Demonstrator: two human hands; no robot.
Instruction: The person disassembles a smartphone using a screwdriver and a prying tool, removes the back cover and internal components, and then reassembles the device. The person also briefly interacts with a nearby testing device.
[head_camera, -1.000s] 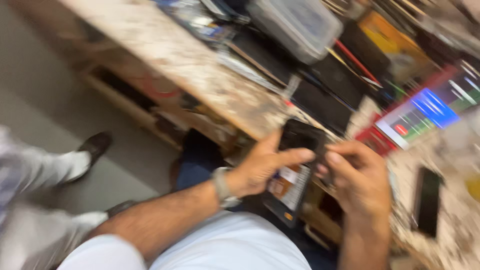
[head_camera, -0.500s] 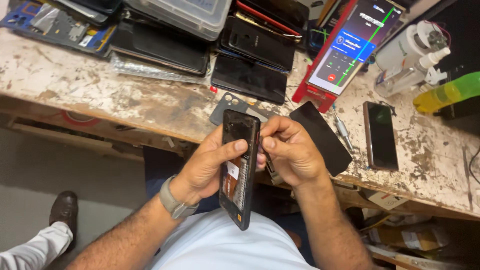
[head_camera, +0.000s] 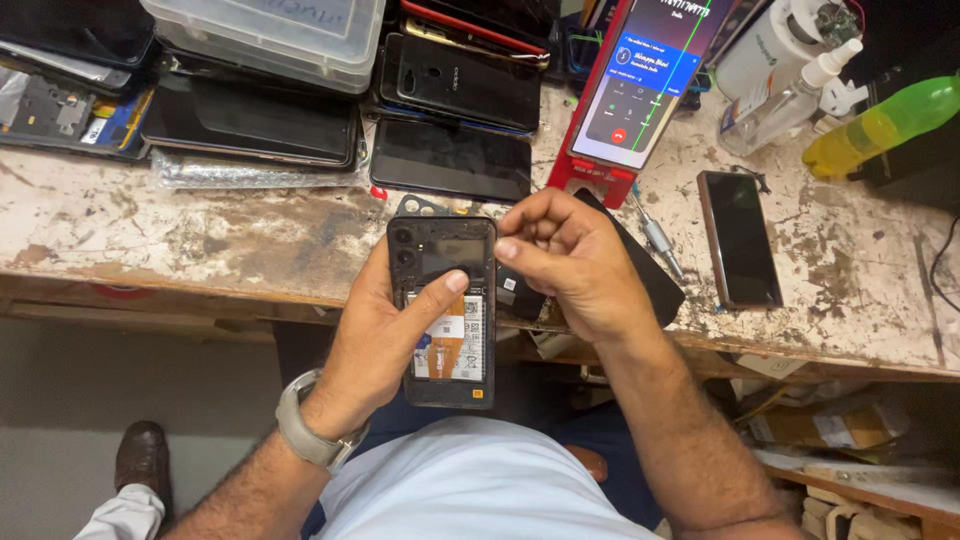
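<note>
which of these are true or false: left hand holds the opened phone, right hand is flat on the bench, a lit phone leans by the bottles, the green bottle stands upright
1. The left hand holds the opened phone: true.
2. The right hand lies flat on the bench: false, it is curled at the phone's top edge.
3. A lit phone leans near the bottles: true.
4. The green bottle stands upright: false, it lies on its side.

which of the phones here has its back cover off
The phone in the left hand: the opened phone shows its battery and inner parts. The dark phone lying on the workbench is closed.
</note>
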